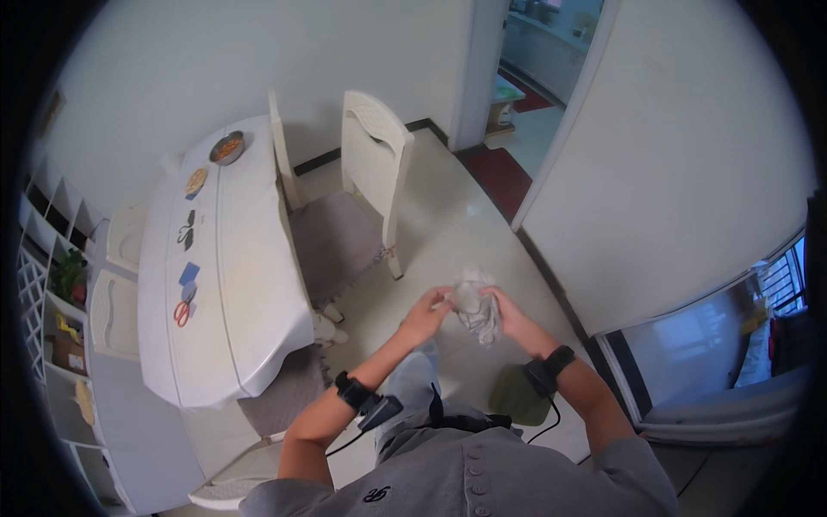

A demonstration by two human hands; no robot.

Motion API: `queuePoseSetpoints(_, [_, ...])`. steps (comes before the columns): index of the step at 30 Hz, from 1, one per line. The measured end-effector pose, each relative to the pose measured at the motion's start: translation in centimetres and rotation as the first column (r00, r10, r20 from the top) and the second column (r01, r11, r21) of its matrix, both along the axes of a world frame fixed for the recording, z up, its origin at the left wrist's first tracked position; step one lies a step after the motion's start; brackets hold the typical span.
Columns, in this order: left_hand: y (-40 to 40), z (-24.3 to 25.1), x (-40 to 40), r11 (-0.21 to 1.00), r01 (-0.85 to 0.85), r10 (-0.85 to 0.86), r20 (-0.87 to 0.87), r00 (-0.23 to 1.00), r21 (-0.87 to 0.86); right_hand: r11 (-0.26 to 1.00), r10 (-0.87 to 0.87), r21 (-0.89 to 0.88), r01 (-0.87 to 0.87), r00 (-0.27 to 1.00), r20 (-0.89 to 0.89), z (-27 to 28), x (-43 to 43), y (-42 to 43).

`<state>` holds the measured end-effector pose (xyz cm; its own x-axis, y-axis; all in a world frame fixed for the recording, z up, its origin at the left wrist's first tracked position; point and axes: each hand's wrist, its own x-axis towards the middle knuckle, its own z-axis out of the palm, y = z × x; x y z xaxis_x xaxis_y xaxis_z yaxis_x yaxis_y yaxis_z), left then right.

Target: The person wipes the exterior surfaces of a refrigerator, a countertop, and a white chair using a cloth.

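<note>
A crumpled, pale cloth [479, 310] hangs between my two hands, over the tiled floor in front of me. My left hand [428, 313] pinches its left edge with the fingertips. At its right side, my right hand [507, 310] grips the upper part, with some fingers hidden by the folds. Whether the cloth wraps around anything cannot be seen. Both wrists wear black straps with small devices and cables.
Left of me stands a table with a white cover [258, 258], bearing a metal bowl [227, 148] and red-handled scissors [183, 313]. White chairs [378, 155] flank it. A green stool [520, 394] is by my right forearm. A doorway with a red mat [497, 181] lies ahead.
</note>
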<state>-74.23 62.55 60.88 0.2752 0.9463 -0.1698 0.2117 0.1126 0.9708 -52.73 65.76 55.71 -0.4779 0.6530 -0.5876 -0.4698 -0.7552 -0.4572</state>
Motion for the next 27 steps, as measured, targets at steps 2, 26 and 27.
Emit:
queuePoseSetpoints(2, [5.3,-1.9,-0.5,0.997,-0.057,0.061,0.08,0.995,-0.057,0.999,-0.037,0.036,0.036,0.999,0.007,-0.1,0.4,3.1])
queuePoseSetpoints(26, [39.3,-3.1,-12.6,0.822,-0.557,0.564,0.034,0.825,-0.117,0.277,-0.501,0.526,-0.805,0.346,0.793,7.7,-21.5,45.5])
queuePoseSetpoints(27, [39.9,-3.5,-13.0,0.797,-0.591,0.599,0.046,0.799,-0.125,0.302,-0.472,0.482,-0.823,0.31,0.825,8.4,-22.5,46.2])
